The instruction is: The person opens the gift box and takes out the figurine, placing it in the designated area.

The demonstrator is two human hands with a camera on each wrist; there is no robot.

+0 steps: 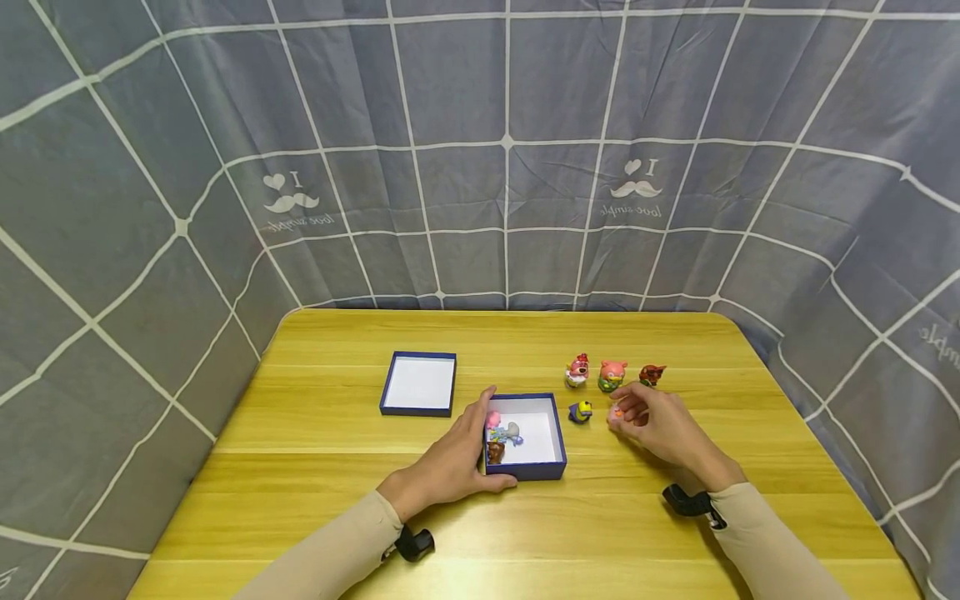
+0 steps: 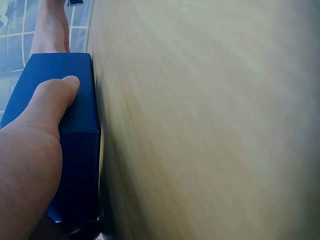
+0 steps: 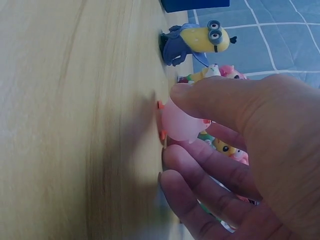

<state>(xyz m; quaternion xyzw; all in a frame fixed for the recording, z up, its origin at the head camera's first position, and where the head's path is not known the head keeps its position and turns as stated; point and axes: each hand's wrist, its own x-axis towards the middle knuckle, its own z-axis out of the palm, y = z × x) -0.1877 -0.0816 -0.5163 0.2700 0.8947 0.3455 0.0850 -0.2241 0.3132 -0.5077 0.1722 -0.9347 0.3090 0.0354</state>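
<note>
A dark blue box (image 1: 527, 472) with a white inside stands in front of me. My left hand (image 1: 447, 467) grips its left side, the thumb lying along the front wall in the left wrist view. Inside, against the left, lie a pink figurine (image 1: 493, 419), a grey-and-blue figurine (image 1: 512, 432) and a brown figurine (image 1: 496, 452). To the box's right, my right hand (image 1: 663, 425) pinches a small pink figurine (image 3: 181, 121) with orange feet between thumb and fingers, low at the table. Beside it stands a Minion figurine (image 3: 200, 41) in blue.
Behind my right hand stand a pink figurine with a red top (image 1: 577, 371), a pink-headed figurine in green (image 1: 612, 376) and a reddish-brown figurine (image 1: 651, 374). The box lid (image 1: 417, 412) lies white inside up, left of the box. A grey checked curtain (image 1: 465, 192) surrounds the wooden table (image 1: 315, 467).
</note>
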